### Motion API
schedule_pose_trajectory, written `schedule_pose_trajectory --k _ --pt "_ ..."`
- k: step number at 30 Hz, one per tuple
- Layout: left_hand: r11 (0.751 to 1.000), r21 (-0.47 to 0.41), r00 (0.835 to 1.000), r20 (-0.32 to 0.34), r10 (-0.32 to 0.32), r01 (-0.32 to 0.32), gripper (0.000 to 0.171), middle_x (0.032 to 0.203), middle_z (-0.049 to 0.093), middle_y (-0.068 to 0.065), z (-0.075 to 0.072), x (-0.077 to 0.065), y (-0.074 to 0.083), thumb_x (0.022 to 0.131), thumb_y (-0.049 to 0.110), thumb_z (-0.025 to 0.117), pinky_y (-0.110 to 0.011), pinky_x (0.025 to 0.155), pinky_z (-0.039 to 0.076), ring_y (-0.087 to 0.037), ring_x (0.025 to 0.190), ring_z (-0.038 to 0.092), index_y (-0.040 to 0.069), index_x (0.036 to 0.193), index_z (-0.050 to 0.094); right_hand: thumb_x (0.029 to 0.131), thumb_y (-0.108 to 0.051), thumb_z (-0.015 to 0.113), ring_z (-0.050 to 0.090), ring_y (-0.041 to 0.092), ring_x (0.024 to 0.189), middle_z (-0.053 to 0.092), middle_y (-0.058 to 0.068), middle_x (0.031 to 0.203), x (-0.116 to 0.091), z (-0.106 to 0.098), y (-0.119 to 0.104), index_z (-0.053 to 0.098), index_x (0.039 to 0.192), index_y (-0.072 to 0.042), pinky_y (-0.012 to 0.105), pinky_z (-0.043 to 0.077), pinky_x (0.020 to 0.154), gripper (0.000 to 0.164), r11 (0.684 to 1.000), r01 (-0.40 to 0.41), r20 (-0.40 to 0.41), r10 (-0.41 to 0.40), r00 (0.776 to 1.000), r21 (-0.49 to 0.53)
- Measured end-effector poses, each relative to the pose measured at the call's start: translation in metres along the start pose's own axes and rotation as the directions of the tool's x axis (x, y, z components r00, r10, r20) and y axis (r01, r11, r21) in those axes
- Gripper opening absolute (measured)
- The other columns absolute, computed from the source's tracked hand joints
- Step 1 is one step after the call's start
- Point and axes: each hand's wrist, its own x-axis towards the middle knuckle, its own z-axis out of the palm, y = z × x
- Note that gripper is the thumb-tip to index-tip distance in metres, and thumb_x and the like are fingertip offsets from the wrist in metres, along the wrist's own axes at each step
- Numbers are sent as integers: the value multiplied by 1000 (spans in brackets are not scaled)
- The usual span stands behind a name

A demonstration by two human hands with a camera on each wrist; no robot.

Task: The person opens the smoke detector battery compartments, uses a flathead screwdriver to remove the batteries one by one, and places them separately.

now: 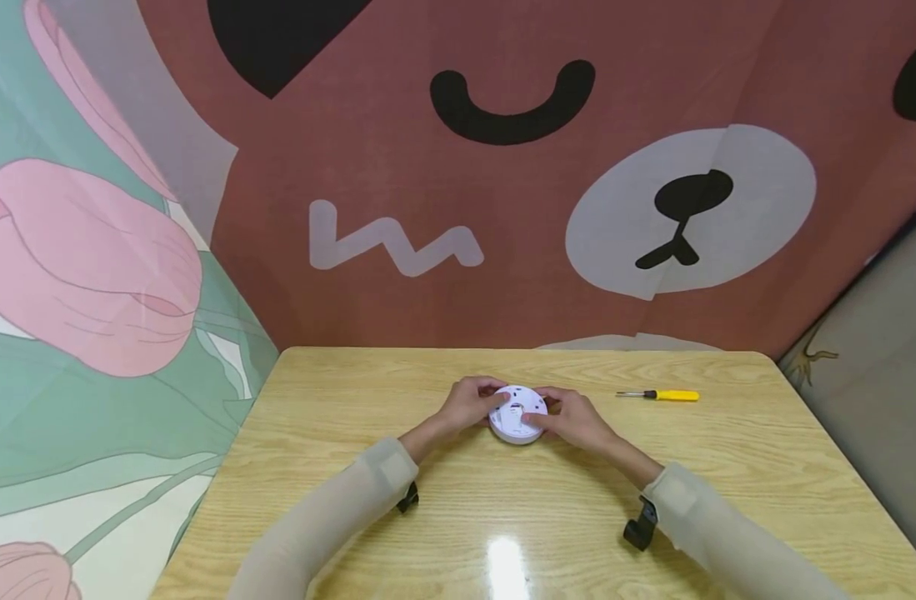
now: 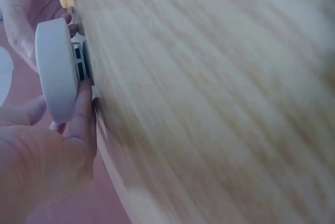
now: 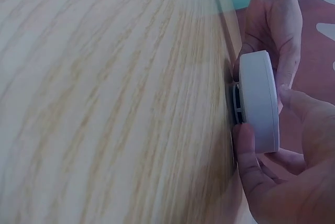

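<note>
A round white smoke detector [image 1: 514,435] is held just over the middle of the table, its flat back with small slots and a label turned up. On its left side my left hand [image 1: 467,405] grips the edge, thumb on the back and fingers underneath. From the right my right hand [image 1: 579,422] holds it likewise, its thumb lying across the back. In the left wrist view the smoke detector [image 2: 55,72] shows its smooth side wall and a narrower vented part facing the tabletop. The right wrist view shows fingers under the same vented part of the detector [image 3: 259,103].
A screwdriver [image 1: 675,396] with a yellow handle lies to the right, its tip pointing left. The wooden table [image 1: 337,383] ends at a wall cloth [image 1: 397,308] with a printed bear. Black wrist cameras [image 1: 641,527] hang below the sleeves.
</note>
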Motion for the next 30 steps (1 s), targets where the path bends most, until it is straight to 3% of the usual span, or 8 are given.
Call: schedule_pose_trajectory --k 5,14,23,30 --pt "1000 -17 1000 -22 -21 21 22 101 74 -6 2 1 0 96 17 82 -32 60 63 -13 76 70 10 117 81 91 -23 86 72 17 85 77 12 107 -1 1 0 64 141 0 32 62 66 60 1000 16 -10 -16 1000 -10" --pt "1000 -31 999 -32 -6 5 23 105 78 -11 1 -1 1 93 11 83 -30 59 62 -12 77 72 7 116 81 89 -24 89 71 17 87 77 8 103 0 1 0 66 142 -1 30 61 64 61 999 21 -32 -22 999 -48" --pt "999 -45 999 -34 -13 12 24 102 79 -11 1 -2 2 92 8 84 -30 60 62 -13 76 72 6 116 81 90 -21 88 72 17 87 78 16 109 0 2 -2 64 143 4 31 61 64 63 1000 3 -31 -4 1000 -27" --pt "997 -79 1000 -2 -19 19 26 105 79 -12 -1 -1 1 92 5 83 -31 63 63 -13 78 73 5 118 80 92 -13 85 72 19 88 74 23 120 2 0 -2 62 142 7 35 64 70 59 995 -30 0 30 1000 94"
